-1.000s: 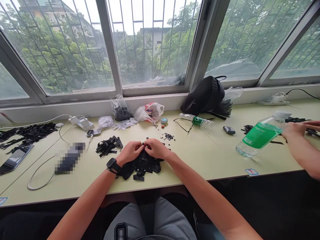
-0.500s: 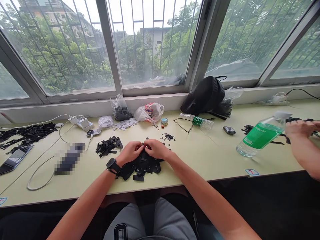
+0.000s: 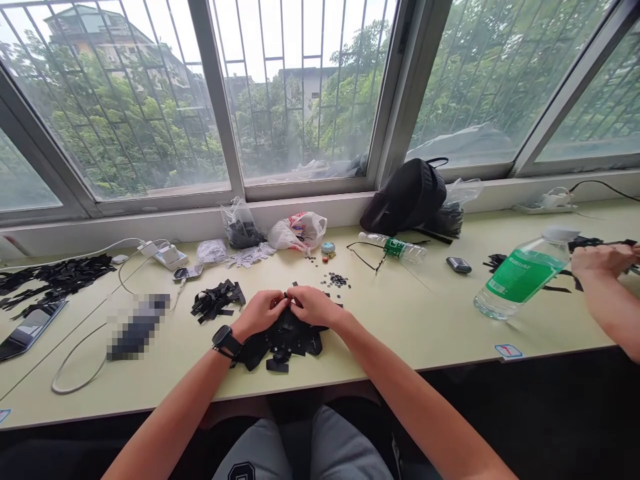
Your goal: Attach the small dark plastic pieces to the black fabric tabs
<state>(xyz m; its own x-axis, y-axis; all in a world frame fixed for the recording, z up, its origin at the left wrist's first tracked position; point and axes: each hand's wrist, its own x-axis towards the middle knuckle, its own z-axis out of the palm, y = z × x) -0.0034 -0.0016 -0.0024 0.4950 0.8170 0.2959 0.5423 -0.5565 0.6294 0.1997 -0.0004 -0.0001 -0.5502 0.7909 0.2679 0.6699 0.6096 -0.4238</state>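
My left hand (image 3: 259, 315) and my right hand (image 3: 316, 307) meet above a heap of black strips (image 3: 283, 340) at the front edge of the pale green table (image 3: 400, 333). Their fingertips pinch a small black piece (image 3: 289, 301) from both sides, partly hidden by my fingers. A black wristwatch (image 3: 226, 341) sits on my left wrist. Another bunch of black strips (image 3: 217, 300) lies to the left of my hands, and a scatter of small dark snap buttons (image 3: 338, 281) lies beyond them.
A co-worker's hand (image 3: 603, 261) handles black strips at the right, behind a large green-labelled water bottle (image 3: 520, 275). A black backpack (image 3: 404, 199), a smaller bottle (image 3: 395, 247), plastic bags (image 3: 243, 227), white cables (image 3: 80, 360), a phone (image 3: 30, 328) and a blurred object (image 3: 137, 327) share the table.
My hands stay at the heap, pinching the same spot. The whole view has tilted slightly, so the table sits a little lower in the frame. The co-worker's hand has shifted slightly.
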